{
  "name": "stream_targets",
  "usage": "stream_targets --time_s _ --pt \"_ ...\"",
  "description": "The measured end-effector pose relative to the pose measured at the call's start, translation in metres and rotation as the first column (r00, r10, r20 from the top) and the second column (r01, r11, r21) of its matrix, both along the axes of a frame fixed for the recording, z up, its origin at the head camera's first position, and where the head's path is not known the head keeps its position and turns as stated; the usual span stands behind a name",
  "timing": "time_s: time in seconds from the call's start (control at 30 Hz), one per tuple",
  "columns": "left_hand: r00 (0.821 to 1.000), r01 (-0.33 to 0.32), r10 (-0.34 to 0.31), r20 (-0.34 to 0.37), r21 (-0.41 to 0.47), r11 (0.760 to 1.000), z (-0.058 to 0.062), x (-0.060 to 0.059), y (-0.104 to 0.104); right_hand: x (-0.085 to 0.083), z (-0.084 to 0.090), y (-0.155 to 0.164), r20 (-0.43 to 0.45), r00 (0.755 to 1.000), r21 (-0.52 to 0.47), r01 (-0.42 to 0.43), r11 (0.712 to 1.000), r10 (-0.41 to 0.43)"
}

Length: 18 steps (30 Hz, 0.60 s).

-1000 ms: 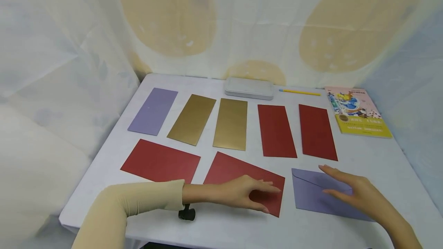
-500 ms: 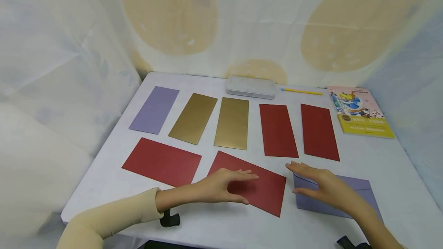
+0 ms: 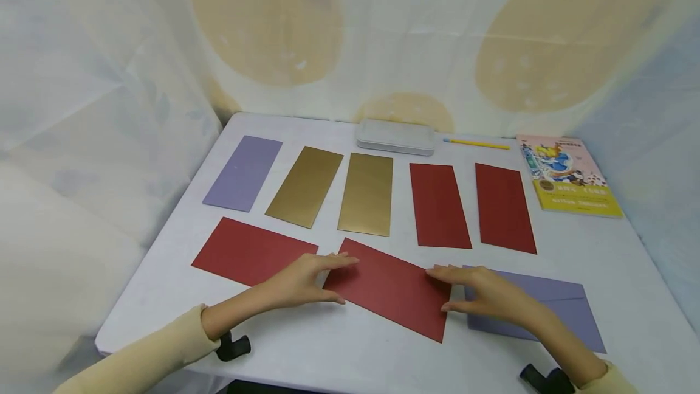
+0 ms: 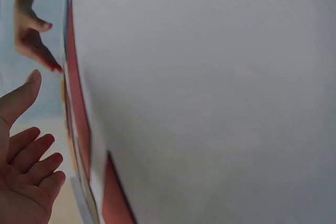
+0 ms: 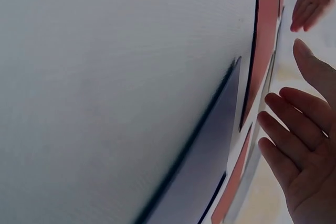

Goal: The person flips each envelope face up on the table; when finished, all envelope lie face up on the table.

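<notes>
White desk (image 3: 601, 260) held eight envelopes (image 3: 366, 194), a tin case (image 3: 395, 137), yellow pen (image 3: 476, 144) and a book (image 3: 569, 175) far right.

Two hands, left hand (image 3: 302, 280) and right hand (image 3: 483, 293), flank a tilted red envelope (image 3: 391, 287) at 6 o'clock on the white surface (image 3: 350, 351), fingers extended.

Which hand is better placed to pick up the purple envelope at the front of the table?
Right, most likely. The right hand lies at the left end of the purple envelope, overlapping it. The left hand sits at the far end of the middle red envelope, farther from the purple one.
</notes>
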State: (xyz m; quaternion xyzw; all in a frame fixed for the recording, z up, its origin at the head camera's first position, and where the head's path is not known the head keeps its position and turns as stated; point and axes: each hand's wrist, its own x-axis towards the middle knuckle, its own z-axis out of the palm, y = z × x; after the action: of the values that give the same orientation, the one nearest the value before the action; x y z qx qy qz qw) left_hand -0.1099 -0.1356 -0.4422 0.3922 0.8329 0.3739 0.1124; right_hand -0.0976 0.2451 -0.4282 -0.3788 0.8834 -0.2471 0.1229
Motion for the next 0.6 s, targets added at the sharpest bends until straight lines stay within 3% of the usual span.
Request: stream_targets --time_s 0.1,0.3,0.6 --pt "0.999 0.015 -0.017 -0.036 -0.047 0.999 -0.006 -0.006 -0.005 -0.001 -0.002 -0.004 0.013 1.000 0.018 -0.012 1.000 0.012" --pt "0.999 0.033 -0.034 -0.007 -0.112 0.993 -0.012 -0.016 -0.008 -0.003 -0.004 -0.006 0.026 0.999 0.033 -0.031 0.999 0.030" --pt "1.000 0.010 -0.012 -0.015 -0.135 0.991 -0.014 -0.018 -0.009 -0.004 -0.005 -0.006 0.049 0.998 0.025 -0.034 0.999 0.033"
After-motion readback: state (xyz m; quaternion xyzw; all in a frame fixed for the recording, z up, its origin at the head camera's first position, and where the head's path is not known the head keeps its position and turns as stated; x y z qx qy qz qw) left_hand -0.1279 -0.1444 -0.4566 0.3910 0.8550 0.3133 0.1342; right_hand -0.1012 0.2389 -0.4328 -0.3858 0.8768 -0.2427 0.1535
